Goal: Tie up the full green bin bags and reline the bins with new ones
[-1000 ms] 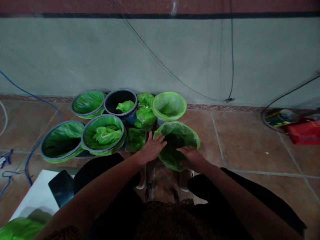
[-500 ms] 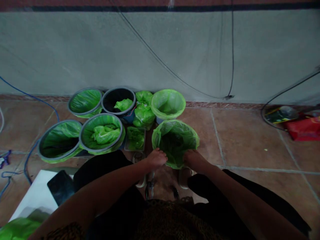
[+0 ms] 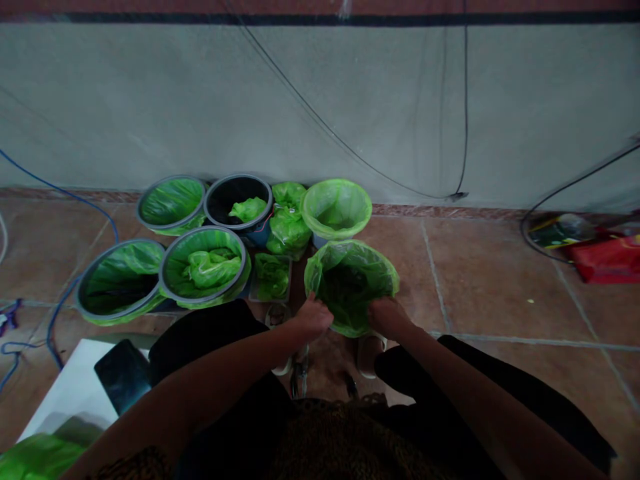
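Observation:
A bin lined with a green plastic bag (image 3: 353, 257) stands on the floor between my feet, the bag folded out over its rim. My left hand (image 3: 314, 316) is closed on the bag's near left edge. At the near right edge my right hand (image 3: 389, 319) grips the same bag, fingers curled. The inside of the bin is dark, and I cannot make out what lies at its bottom. Right behind it stands another bin with a green liner (image 3: 336, 208), and a stuffed green bag (image 3: 289, 227) sits to its left.
Several grey-rimmed bins (image 3: 204, 267) with green bags stand at the left. A clear tub (image 3: 271, 279) holds green plastic. A phone (image 3: 123, 375) lies on a white surface (image 3: 65, 393). A blue hose (image 3: 56, 327) crosses the floor; a red bag (image 3: 607, 259) lies far right.
My left hand has shifted very slightly, its thumb now raised against the bag's edge. Both hands stay at the liner; the bins have not moved.

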Demonstrator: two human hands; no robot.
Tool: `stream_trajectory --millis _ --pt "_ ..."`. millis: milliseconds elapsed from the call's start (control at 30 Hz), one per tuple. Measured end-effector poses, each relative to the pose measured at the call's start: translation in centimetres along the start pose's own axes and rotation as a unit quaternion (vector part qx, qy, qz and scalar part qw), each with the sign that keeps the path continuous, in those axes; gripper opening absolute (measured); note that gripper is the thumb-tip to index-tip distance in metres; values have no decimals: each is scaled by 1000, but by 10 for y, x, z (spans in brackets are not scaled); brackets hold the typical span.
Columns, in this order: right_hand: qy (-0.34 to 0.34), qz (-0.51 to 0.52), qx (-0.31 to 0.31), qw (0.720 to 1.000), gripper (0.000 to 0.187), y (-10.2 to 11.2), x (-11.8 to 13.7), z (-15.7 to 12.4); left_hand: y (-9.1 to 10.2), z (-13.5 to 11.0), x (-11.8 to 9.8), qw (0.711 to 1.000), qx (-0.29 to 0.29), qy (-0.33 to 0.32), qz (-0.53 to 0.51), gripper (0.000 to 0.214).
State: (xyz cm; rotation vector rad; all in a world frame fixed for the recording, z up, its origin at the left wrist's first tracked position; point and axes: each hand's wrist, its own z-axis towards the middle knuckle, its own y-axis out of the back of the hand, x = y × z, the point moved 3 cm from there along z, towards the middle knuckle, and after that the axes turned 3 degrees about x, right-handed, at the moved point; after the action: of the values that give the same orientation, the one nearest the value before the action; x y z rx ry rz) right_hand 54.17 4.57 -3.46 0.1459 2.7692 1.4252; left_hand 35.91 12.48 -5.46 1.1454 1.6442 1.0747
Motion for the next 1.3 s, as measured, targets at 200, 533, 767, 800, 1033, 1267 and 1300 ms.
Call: stream_trajectory --millis 200,533,767,800,1033,1267,1300 --pt "78 83 -91 989 29 12 -1 -10 -3 0 1 1000 10 10 -9 16" --pt "99 49 -15 994 27 -7 11 -22 29 -2 31 995 62 64 47 18" --pt "95 85 -45 991 45 2 43 -16 61 -6 76 987 -27 149 54 36" --pt "97 89 -63 989 48 6 36 -14 66 -7 77 986 -41 155 46 43" --pt "84 69 -101 989 26 19 -27 -15 70 -1 10 993 -69 44 -91 36" --pt "42 31 -49 997 21 14 -22 -8 24 5 -13 993 39 57 -97 24" --pt "45 28 -42 998 20 14 -21 -7 21 6 -8 992 45 71 -97 25"
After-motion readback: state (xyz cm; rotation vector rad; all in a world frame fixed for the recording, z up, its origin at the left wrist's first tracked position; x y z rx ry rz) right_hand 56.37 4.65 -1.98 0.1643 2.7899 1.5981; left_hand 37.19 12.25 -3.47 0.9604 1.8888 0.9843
